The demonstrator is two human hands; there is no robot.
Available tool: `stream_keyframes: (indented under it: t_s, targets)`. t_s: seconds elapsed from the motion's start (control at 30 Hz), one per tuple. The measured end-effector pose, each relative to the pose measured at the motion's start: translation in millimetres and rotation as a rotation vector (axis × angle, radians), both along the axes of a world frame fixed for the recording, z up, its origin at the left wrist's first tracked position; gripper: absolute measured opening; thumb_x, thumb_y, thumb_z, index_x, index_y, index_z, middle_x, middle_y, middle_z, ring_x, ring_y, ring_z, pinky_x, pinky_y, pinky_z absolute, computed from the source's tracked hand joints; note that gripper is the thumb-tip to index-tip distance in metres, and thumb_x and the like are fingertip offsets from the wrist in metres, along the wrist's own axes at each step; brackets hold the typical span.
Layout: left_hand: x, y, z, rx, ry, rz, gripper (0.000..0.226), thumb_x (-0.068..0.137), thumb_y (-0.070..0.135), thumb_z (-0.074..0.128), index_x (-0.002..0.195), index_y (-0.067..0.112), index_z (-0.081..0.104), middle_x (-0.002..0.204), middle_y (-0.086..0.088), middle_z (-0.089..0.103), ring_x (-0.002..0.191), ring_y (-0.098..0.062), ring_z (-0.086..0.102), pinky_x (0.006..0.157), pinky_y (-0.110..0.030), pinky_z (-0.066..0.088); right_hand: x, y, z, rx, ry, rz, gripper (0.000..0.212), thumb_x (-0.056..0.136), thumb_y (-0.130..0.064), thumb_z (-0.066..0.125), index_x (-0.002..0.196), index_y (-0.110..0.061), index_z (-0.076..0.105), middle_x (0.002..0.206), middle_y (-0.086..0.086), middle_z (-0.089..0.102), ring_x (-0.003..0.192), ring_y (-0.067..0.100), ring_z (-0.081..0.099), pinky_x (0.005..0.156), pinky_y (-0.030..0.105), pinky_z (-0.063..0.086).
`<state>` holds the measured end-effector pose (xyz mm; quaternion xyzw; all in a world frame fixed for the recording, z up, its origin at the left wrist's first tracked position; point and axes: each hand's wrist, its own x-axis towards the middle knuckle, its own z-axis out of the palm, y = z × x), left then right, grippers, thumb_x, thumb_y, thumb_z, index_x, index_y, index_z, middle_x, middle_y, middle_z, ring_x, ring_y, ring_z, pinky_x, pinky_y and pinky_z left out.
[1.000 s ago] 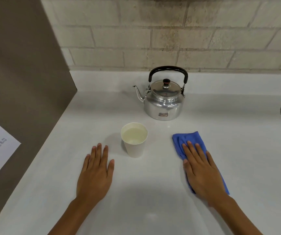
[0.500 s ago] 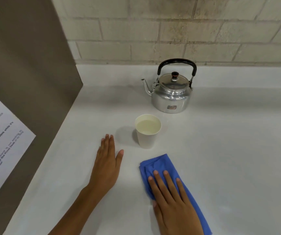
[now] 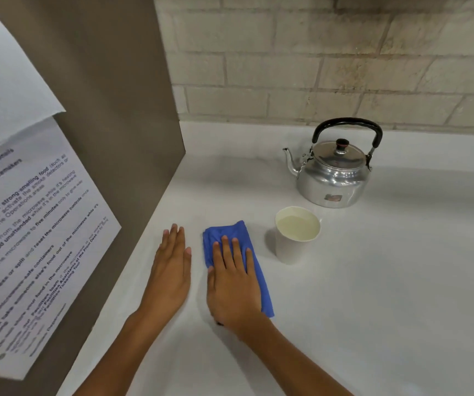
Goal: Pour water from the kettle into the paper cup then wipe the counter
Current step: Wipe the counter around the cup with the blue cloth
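Observation:
A shiny metal kettle (image 3: 333, 175) with a black handle stands upright at the back of the white counter (image 3: 387, 281), spout pointing left. In front of it sits a white paper cup (image 3: 295, 244) holding water. Left of the cup lies a folded blue cloth (image 3: 237, 235), and my right hand (image 3: 234, 284) presses flat on it, fingers spread. My left hand (image 3: 171, 270) rests palm down on the bare counter just left of the cloth, holding nothing.
A brown side panel (image 3: 110, 138) walls off the counter's left edge, with printed paper notices (image 3: 30, 238) stuck to it. A pale brick wall (image 3: 330, 58) runs along the back.
My right hand has slid the blue cloth leftward across the counter, from right of the cup to left of it. The view has swung left; the left hand stays flat.

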<state>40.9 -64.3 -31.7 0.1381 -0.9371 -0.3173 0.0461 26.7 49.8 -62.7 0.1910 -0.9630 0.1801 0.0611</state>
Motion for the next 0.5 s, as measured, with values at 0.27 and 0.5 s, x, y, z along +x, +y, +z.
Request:
stream_keyframes:
  t_s: [0.27,0.5]
  targets:
    - [-9,16,-5,0.083,0.002,-0.065,0.051,0.098,0.025,0.022,0.143,0.018,0.000,0.156,0.001,-0.001,0.142,-0.010,-0.005,0.113,-0.024,-0.003,23,91,16,-0.149,0.077,0.103,0.065,0.098,-0.034,0.005,0.115,-0.003,0.060,0.118,0.013,0.064,0.116,0.020,0.048,0.100,0.019,0.032]
    - [-24,83,-16,-0.250,-0.094,-0.106,0.061,0.092,0.044,0.010,0.133,0.013,-0.022,0.154,-0.010,-0.015,0.142,-0.022,-0.016,0.113,-0.031,-0.011,-17,179,21,-0.125,0.054,-0.208,0.050,0.085,-0.021,0.027,0.119,0.002,0.054,0.118,0.020,0.059,0.107,0.035,0.056,0.091,0.043,0.046]
